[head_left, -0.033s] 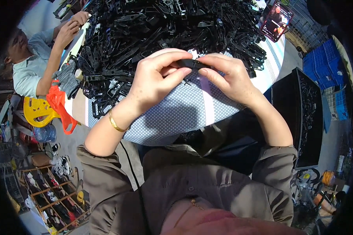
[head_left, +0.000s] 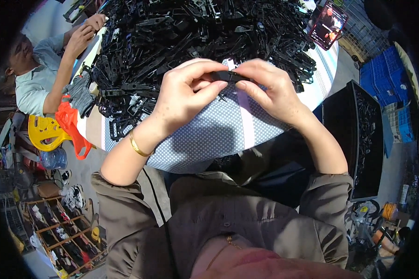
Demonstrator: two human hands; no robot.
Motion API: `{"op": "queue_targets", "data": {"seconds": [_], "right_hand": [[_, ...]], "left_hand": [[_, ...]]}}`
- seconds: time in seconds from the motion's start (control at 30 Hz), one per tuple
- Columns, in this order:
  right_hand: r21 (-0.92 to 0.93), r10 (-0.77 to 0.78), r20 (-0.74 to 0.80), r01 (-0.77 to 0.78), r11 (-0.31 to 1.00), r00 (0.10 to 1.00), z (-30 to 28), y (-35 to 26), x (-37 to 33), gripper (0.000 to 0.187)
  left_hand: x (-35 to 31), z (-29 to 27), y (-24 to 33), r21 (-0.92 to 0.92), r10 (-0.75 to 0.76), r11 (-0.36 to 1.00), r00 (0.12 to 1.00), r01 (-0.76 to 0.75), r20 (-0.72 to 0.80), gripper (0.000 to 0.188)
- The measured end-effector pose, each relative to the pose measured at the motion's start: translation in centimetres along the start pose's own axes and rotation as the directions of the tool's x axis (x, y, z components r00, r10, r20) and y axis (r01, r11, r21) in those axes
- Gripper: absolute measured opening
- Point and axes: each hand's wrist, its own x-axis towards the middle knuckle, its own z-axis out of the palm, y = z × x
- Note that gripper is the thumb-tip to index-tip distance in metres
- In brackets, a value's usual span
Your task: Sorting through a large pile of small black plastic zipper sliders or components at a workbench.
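Observation:
Between my two hands is a small black plastic part (head_left: 225, 76), held just above the near edge of a heap of similar black plastic parts (head_left: 191, 39). My left hand (head_left: 184, 90) pinches its left end between thumb and fingers. The thumb and fingers of my right hand (head_left: 272, 90) close on its right end. My fingers cover much of the part, so its full shape is hidden. Beneath my hands, a patterned blue-and-white cloth (head_left: 209, 142) covers the table.
A phone (head_left: 328, 24) with a lit screen stands at the far right. Another person (head_left: 44, 69) sits at the left, hands by the heap. A red plastic bag (head_left: 70, 125) hangs by the table's left edge. A black bin (head_left: 354, 139) holding black parts stands right.

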Motion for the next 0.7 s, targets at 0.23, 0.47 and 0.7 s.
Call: {"op": "queue_targets", "data": {"seconds": [0.23,0.47,0.7], "right_hand": [[-0.182,-0.062,-0.115,0.04,0.982,0.991,-0.2,-0.5,0.1,0.021],[-0.382,-0.216,-0.05,0.181,0.906,0.975,0.4,-1.8,0.0,0.025],[-0.485,-0.225,-0.005,0.195,0.852,0.974,-0.3,-2.6,0.2,0.029]], "left_hand": [[0.0,0.5,-0.1,-0.31,-0.249,0.918,0.968,0.246,0.031,0.029],[0.2,1.0,-0.4,-0.576,-0.379,0.735,0.921,0.357,0.088,0.027],[-0.1,0.9,-0.8,-0.635,-0.368,0.675,0.917,0.377,0.153,0.026]]}}
